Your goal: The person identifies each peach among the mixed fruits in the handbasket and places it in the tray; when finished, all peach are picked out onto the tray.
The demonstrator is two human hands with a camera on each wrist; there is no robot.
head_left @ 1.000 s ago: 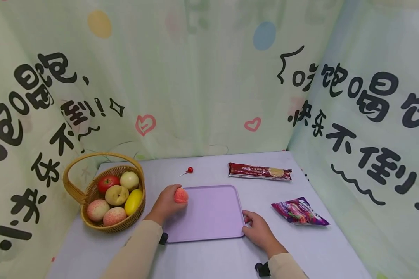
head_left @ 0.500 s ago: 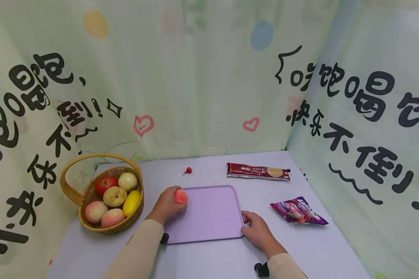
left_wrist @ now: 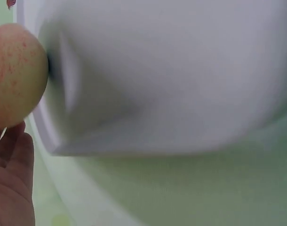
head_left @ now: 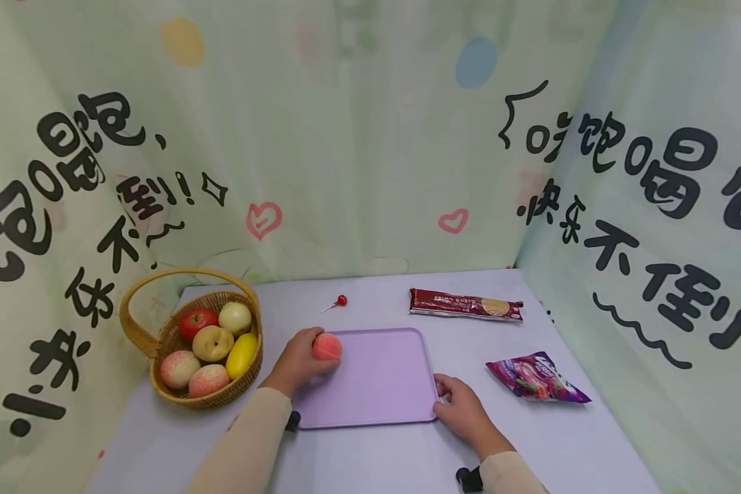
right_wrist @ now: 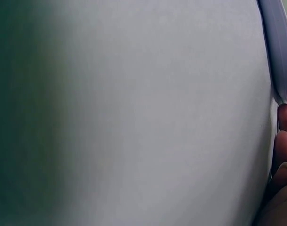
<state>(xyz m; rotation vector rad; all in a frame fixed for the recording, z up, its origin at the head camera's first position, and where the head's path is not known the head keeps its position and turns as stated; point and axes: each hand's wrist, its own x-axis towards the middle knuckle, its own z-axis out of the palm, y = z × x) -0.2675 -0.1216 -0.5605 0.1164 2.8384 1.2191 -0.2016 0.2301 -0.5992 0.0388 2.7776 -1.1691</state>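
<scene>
My left hand (head_left: pixel 299 362) holds a pinkish-orange peach (head_left: pixel 326 346) at the left side of a flat lilac tray (head_left: pixel 377 384). In the left wrist view, the peach (left_wrist: pixel 16 75) shows yellowish skin with red speckles, with fingers (left_wrist: pixel 22 160) against its lower side. The thumb is out of that view. At the tray's right edge is my right hand (head_left: pixel 464 410), its thumb and forefinger gripping the rim near the front corner. The right wrist view shows curled fingertips (right_wrist: pixel 283 146) meeting the end of the tray rim (right_wrist: pixel 279 52).
A wicker basket (head_left: pixel 258 343) with an apple, a potato, a lemon and other produce stands left. Behind the tray lie a red lollipop (head_left: pixel 342 300) and a dark red spaghetti pack (head_left: pixel 463 304). A purple snack bag (head_left: pixel 537 378) lies right. Printed curtains enclose the table.
The head view has shifted a little. Slightly more of the peach shows past my left fingers. My right hand stays at the tray's edge.
</scene>
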